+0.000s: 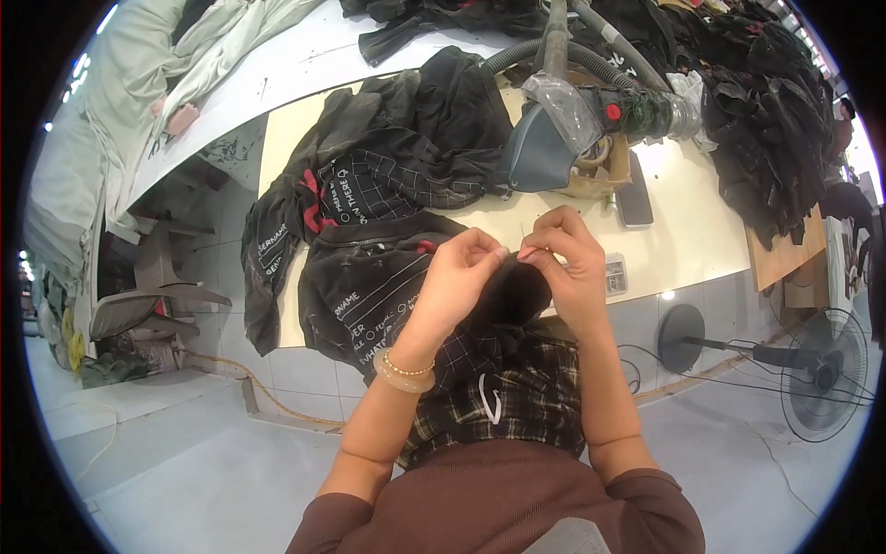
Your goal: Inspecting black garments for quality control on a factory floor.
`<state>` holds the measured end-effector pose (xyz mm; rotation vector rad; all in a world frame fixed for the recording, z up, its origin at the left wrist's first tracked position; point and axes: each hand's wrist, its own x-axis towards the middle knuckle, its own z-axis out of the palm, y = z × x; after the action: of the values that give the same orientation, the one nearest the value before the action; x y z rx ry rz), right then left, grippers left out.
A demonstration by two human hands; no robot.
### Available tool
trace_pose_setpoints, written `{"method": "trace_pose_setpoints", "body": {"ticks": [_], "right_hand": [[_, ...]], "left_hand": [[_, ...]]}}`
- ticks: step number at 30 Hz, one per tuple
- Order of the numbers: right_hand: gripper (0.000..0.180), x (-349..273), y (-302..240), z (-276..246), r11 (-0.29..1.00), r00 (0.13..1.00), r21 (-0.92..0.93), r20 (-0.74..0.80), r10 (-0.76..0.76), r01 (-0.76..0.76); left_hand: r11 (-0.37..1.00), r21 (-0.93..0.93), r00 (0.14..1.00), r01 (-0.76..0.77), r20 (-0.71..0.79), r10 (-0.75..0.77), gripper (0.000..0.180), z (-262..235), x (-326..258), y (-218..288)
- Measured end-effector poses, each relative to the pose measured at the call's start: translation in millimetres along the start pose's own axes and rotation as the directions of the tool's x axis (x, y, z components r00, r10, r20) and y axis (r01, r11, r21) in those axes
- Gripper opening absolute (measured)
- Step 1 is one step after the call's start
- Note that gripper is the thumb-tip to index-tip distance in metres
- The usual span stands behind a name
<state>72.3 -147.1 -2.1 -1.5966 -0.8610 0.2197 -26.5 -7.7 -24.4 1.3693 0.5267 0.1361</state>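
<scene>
While black garments (369, 286) drape the cream table (688, 235), a fan (824, 371) stands nearby

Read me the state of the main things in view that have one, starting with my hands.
Left hand: pinching black fabric
Right hand: pinching a small reddish piece
Black printed garment: crumpled, hanging over the table's edge
Ribbed hose: arched
Pedestal fan: standing; spinning or not, unclear
Black clothes heap: piled, crumpled
Pale fabric: draped in folds

The black, white-printed cloth garment (332, 282) looks soft and matt; the cream counter (697, 226) is smooth, faintly glossy. Shiny clear plastic film (574, 115) crinkles over the smooth dark-grey plastic hood (538, 155).
</scene>
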Motion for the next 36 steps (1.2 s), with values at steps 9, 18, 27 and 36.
{"method": "trace_pose_setpoints", "body": {"ticks": [9,18,27,36], "right_hand": [[0.024,9,5,-19,0.888,0.907,0.259,0.289,0.305,-0.381],[0.029,10,10,-38,0.734,0.968,0.631,0.141,0.208,-0.25],[0.014,-2,10,-13,0.93,0.938,0.117,0.028,0.346,-0.347],[0.007,12,8,10,0.864,0.938,0.424,-0.083,0.337,-0.273]], "left_hand": [[0.903,0.179,0.915,-0.39,0.183,0.359,0.025,-1,-9,2],[0.925,0.102,0.926,-0.366,0.143,0.351,0.017,-6,2,0],[0.897,0.159,0.91,-0.413,0.033,0.413,0.019,1,5,14],[0.93,0.003,0.92,-0.368,-0.147,0.364,0.017,-2,9,23]]}}
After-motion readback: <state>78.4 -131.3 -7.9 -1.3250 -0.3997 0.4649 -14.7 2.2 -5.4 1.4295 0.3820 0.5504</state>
